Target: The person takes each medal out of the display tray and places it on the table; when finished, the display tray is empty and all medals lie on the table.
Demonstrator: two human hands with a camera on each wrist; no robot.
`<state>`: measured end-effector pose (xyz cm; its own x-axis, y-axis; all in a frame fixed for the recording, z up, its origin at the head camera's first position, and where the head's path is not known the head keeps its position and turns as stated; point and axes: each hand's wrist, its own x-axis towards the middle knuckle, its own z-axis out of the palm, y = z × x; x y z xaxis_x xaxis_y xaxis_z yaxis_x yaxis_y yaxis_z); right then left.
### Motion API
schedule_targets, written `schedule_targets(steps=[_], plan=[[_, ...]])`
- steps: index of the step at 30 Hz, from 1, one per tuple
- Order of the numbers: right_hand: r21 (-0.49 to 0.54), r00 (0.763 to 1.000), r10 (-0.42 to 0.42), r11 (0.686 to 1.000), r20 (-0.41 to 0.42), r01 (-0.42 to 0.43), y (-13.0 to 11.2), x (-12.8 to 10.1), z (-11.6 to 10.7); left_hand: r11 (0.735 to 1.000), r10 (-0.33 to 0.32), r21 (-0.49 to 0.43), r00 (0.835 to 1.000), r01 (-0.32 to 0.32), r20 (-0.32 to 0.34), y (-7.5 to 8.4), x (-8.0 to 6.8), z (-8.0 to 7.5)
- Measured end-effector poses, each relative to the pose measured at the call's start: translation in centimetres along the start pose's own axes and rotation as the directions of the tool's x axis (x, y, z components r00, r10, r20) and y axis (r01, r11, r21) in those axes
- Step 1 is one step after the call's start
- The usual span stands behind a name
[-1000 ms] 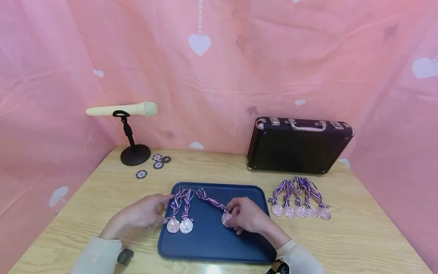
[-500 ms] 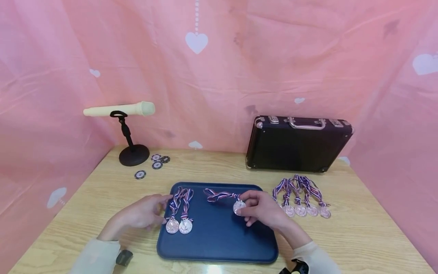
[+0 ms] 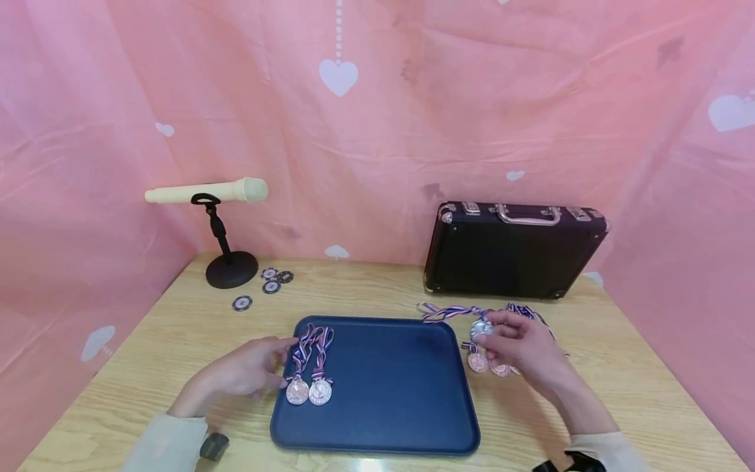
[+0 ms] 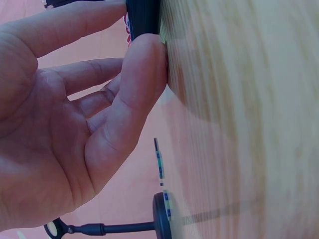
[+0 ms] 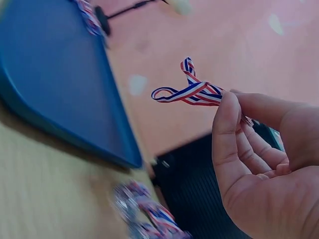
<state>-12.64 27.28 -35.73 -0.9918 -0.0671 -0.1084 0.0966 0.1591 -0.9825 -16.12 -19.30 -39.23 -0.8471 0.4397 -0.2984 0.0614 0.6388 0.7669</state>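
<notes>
My right hand [image 3: 525,347] pinches a silver-coloured medal [image 3: 481,330] between thumb and fingers, raised beyond the tray's right side. Its striped red, white and blue ribbon [image 5: 199,94] trails out past the fingertips in the right wrist view. At the left side of a dark blue tray [image 3: 389,393], my left hand [image 3: 244,367] rests its spread thumb and finger against the rim [image 4: 143,20]. Two medals, a pinkish one [image 3: 297,392] and a silver one [image 3: 320,391], lie side by side on the tray. My right hand partly hides a group of pinkish medals [image 3: 478,362] on the table.
A black case [image 3: 516,255] with metal fittings stands at the back right. At the back left, a white microphone [image 3: 206,191] sits on a black stand [image 3: 232,269]. Several poker chips [image 3: 271,286] lie nearby. A pink heart-patterned cloth [image 3: 377,131] surrounds the wooden table [image 3: 607,380].
My right hand has lifted the silver medal off the tray and carried it right, over the pinkish group. The left hand has stayed at the tray's left rim.
</notes>
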Motion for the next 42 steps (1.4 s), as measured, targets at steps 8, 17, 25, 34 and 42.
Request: schedule_targets(steps=[8, 17, 25, 34, 42], plan=[[0.252, 0.991, -0.095, 0.961, -0.09, 0.115, 1.0, -1.0, -6.4, 1.0, 0.021, 0.013, 1.0, -0.021, 0.004, 0.1, 0.0, 0.0], [0.334, 0.984, -0.076, 0.934, -0.16, 0.126, 2.7, -1.4, -12.2, 1.0, 0.026, -0.01, 1.0, -0.026, 0.011, -0.2, 0.0, 0.1], [0.351, 0.968, -0.085, 0.922, -0.235, 0.166, 4.4, -0.9, -15.4, 0.999, 0.03, -0.014, 1.0, -0.03, 0.0, -0.3, -0.1, 0.1], [-0.154, 0.957, 0.164, 0.967, -0.241, -0.204, 7.8, -2.0, -16.9, 0.999, 0.038, -0.004, 0.999, -0.038, 0.011, -0.1, 0.0, 0.1], [-0.279, 0.968, 0.13, 0.942, -0.215, -0.188, 7.8, -2.5, -17.3, 1.0, 0.017, 0.006, 1.0, -0.017, 0.014, -0.1, 0.0, -0.1]])
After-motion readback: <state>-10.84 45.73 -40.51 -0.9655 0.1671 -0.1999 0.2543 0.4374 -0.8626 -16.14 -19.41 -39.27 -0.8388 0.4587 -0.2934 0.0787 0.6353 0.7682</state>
